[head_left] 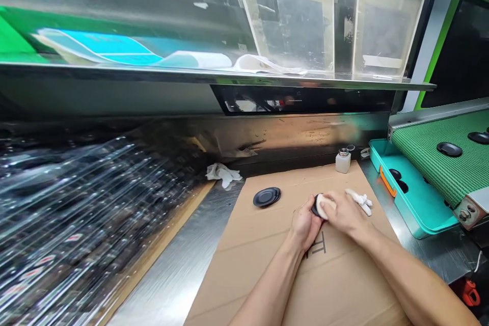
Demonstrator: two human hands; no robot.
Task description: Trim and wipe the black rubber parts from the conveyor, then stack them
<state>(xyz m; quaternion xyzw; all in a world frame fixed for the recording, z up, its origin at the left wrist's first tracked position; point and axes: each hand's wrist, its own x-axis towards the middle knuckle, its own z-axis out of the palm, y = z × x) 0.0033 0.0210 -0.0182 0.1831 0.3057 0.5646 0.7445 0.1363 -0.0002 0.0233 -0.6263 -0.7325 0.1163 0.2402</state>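
Over the brown cardboard [229, 270], my left hand [305, 224] is closed round a small black disc [315, 207]. My right hand [346, 214] grips a pale cream pad [327, 207] and presses it against the disc's face. The pad and my fingers cover much of the disc. To the left of both hands, a few black round discs [266, 197] lie in a small overlapping pile on the cardboard. A white crumpled glove or cloth [359, 200] rests just right of my right hand.
A white bottle [343, 161] stands at the cardboard's back edge. At right, a teal tray [418, 214] holds black discs beside a green conveyor belt [428, 137] carrying more. Clear plastic-covered stacks [76, 224] fill the left. A white glove [224, 174] lies behind; a metal shelf [191, 74] spans above.
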